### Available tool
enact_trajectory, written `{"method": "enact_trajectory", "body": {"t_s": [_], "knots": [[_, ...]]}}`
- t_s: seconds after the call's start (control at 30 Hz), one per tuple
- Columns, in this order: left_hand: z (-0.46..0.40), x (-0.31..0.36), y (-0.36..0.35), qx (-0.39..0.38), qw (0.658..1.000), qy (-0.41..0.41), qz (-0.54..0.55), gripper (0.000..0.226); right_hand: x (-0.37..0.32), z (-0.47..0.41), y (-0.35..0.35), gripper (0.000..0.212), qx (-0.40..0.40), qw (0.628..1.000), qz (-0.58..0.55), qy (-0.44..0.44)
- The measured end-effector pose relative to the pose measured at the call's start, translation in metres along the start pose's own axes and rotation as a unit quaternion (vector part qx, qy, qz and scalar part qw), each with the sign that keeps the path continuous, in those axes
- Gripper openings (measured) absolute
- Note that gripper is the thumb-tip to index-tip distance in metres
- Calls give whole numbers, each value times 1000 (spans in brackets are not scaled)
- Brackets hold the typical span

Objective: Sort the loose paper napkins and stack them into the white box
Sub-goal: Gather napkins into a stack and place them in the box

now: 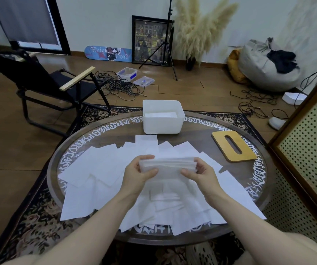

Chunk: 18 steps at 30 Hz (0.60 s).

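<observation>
Napkins [168, 165], a squared stack pinched end to end between left hand [137, 174] and right hand [201, 174], lie crosswise, white box [162, 117] straight ahead, equally reachable.

White napkins [104, 169], white box [162, 123]. Table [249, 217] dark brown, ringed with white calligraphic script. Lid [234, 146] tan wood. Rug [31, 226] black with floral pattern. Chair [44, 77] black, pale wood armrest. Cabinet panel [312, 150] cream, dotted with dark perforations.
</observation>
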<state>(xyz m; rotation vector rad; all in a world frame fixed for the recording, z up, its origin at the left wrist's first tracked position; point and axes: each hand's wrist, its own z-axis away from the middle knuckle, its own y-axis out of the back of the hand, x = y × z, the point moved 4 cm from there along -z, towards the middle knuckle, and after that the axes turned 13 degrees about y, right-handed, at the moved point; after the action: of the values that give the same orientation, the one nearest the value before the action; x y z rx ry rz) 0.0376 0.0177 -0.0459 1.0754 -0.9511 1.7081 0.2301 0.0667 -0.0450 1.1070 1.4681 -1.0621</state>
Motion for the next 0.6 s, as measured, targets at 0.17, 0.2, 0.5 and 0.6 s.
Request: {"method": "enact_trajectory", "body": {"t_s": [0.17,0.2,0.5,0.6], "knots": [[-3,-10,2,-1,999,19,-49,31,10,2,4,26,-12,998,53,-19],[-4,-10,1,-1,998,16,-57,29,11,2,3,25,-12,998,59,-19],[-3,-2,-8,-31,999,5,-32,24,5,0,-4,25,-15,999,29,-4],[-1,-7,-11,-43,996,15,-76,25,9,1,-3,30,-21,999,42,-13]]}}
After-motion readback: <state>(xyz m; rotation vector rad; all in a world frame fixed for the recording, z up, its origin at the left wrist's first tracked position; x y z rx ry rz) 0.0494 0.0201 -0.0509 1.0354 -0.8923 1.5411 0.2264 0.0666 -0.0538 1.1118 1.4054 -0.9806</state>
